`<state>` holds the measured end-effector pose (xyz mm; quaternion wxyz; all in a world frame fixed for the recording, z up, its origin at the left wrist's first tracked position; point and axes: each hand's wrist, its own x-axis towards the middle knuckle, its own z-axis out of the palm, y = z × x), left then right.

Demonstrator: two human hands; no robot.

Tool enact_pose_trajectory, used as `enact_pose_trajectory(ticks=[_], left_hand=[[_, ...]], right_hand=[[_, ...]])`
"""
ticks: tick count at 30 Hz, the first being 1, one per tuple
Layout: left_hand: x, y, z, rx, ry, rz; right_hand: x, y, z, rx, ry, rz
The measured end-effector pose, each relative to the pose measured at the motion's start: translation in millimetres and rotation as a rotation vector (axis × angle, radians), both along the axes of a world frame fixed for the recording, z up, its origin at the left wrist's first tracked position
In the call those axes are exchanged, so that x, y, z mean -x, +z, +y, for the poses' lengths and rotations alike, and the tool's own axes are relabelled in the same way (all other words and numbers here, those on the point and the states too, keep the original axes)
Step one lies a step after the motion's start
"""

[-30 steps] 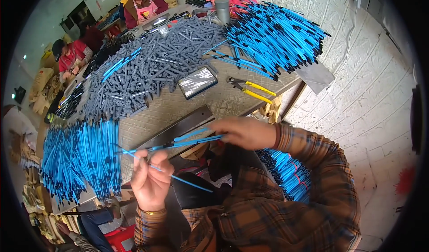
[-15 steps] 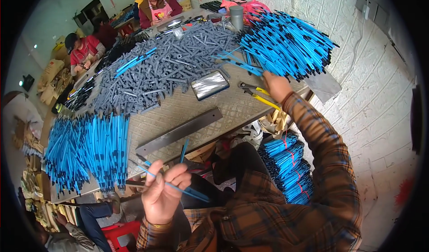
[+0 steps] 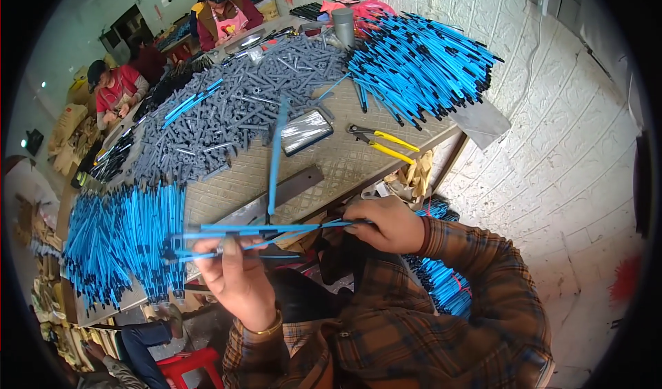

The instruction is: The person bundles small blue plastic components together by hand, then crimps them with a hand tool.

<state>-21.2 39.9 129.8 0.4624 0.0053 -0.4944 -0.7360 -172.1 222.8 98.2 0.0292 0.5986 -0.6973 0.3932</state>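
My left hand (image 3: 234,278) pinches several thin blue rods (image 3: 269,232) that lie level across my lap, and one blue rod (image 3: 277,154) sticks straight up from the bundle. My right hand (image 3: 386,223) grips the right ends of the same rods. Both hands sit just in front of the near table edge, above a flat grey metal bar (image 3: 293,185).
A heap of grey pieces (image 3: 227,106) covers the table middle. Blue rods with black tips lie piled at the far right (image 3: 420,65) and at the left (image 3: 124,237). Yellow-handled pliers (image 3: 386,144) and a small shiny tray (image 3: 307,130) lie near. Other people (image 3: 117,89) work at the far side.
My right hand has come back from the far right pile with blue rods and joined the left hand. The bundle now lies level between both hands.
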Motion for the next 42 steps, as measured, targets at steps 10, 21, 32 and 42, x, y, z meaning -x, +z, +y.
enact_pose_trajectory(ticks=[10, 21, 32, 42], left_hand=[[-47, 9, 2, -0.271, -0.019, 0.027], [-71, -17, -29, -0.402, -0.280, -0.129], [-62, -20, -50, -0.353, -0.165, -0.307], [-27, -21, -48, -0.535, -0.118, -0.269]], right_hand=[[214, -45, 29, -0.531, -0.996, 0.342], [185, -36, 1, -0.216, -0.660, -0.090], [74, -1, -21, -0.030, -0.252, -0.114], [-2, -3, -28, -0.154, 0.053, 0.163]])
